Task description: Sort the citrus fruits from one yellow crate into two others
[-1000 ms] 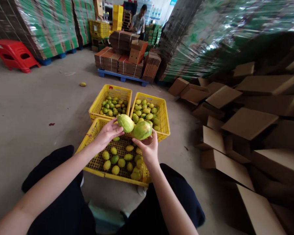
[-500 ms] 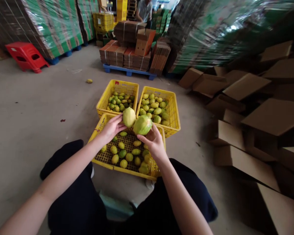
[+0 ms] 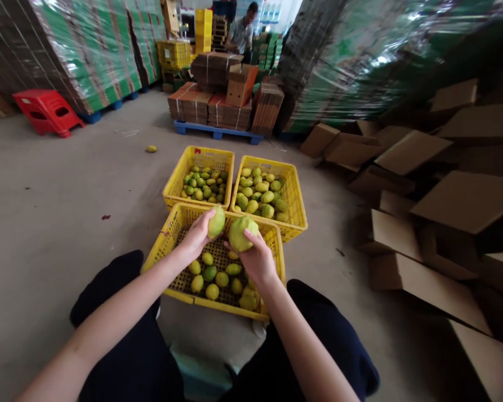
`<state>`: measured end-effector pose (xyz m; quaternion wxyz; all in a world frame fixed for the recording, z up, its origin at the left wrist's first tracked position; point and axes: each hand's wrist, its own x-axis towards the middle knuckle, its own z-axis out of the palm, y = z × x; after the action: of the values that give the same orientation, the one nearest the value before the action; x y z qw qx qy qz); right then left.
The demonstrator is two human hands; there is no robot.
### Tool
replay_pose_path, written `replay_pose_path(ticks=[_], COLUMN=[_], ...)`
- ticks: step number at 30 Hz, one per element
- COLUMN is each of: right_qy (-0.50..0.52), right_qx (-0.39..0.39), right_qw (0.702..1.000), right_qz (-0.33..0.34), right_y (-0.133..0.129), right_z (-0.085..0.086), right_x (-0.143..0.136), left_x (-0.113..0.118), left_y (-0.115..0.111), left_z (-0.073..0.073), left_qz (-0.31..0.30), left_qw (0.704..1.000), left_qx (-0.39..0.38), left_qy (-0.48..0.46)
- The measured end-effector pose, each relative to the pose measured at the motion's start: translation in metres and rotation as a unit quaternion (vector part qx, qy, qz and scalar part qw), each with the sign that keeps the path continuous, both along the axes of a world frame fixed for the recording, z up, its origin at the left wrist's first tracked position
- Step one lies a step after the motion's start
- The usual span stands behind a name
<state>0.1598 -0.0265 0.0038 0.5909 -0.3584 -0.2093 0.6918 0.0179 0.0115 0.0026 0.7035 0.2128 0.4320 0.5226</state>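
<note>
My left hand grips a yellow-green lemon, thumb along its side. Close beside it, my right hand is wrapped around a larger, knobbly lemon. Both fruits are held over the near yellow crate, which has several yellow and green lemons spread on its slatted bottom. Behind it stand two more yellow crates: the left one holds smaller, greener lemons, the right one mostly larger, yellower lemons.
One lemon lies on the floor at left, beyond which is a red stool. Flattened cartons are stacked on a blue pallet. Open cardboard boxes pile up at right. A person stands at the back.
Both hands have come down slightly toward the near crate, each still holding its lemon. The lemons have been turned in the fingers. The view has tilted up a little.
</note>
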Motion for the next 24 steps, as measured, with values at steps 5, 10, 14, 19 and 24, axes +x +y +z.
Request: replay_pose_path(ticks=[5,10,14,19,24], right_qy=[0.049,0.025,-0.026,-0.135,-0.175], right_qx=[-0.04,0.011,0.02,0.079,0.137], right_qw=[0.998,1.0,0.999,0.987,0.974], right_qz=[0.013,-0.013,-0.017,-0.043,-0.045], right_y=[0.004,0.0,-0.002,-0.004,-0.006], right_z=[0.005,0.013,0.008,-0.008,-0.011], right_x=[0.016,0.022,0.014,0.004,0.004], left_x=[0.003,0.003,0.004,0.005,0.002], left_y=[0.008,0.003,-0.003,-0.011,-0.013], left_z=[0.007,0.013,0.016,0.017,0.017], left_qz=[-0.008,-0.036,-0.066,-0.107,-0.128], left_qw=[0.99,0.98,0.988,0.986,0.977], left_qx=[-0.103,-0.09,-0.054,0.125,0.17], left_qy=[-0.099,-0.174,-0.132,-0.013,0.021])
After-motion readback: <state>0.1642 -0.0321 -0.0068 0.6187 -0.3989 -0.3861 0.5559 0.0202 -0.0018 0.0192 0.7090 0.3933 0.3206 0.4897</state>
